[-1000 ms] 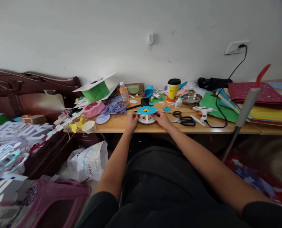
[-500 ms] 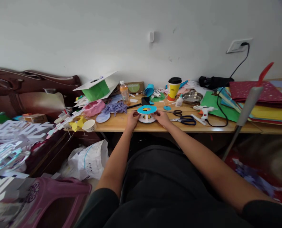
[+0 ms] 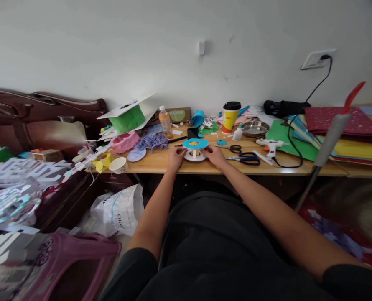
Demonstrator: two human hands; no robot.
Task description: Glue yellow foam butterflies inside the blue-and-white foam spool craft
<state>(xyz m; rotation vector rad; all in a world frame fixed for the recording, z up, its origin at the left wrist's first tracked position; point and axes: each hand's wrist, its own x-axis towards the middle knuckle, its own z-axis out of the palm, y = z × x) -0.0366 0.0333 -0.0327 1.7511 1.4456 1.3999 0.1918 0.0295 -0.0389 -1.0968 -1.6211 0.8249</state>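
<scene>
Near the front edge of the wooden table (image 3: 154,167) stands a small two-tier paper ring piece (image 3: 195,144). Its top is a blue ring, its base is a white ring, and short white posts join them; something yellow shows inside. My left hand (image 3: 176,159) grips it from the left side, fingers closed at the rim. From the right, my right hand (image 3: 215,156) closes its fingers on the opposite side. Just right of that hand lie blue-handled scissors (image 3: 248,158) and a smaller dark pair of scissors (image 3: 234,149).
A white glue gun (image 3: 271,146) with its cord lies at the right. Behind are a yellow cup (image 3: 230,119), a glue bottle (image 3: 237,133), a metal dish (image 3: 255,128) and a drink bottle (image 3: 165,122). Purple yarn (image 3: 153,142) and a paper cup (image 3: 118,165) are at the left.
The view has shifted very slightly. Both hands keep their hold on the paper ring piece, which stays in the same place on the table.
</scene>
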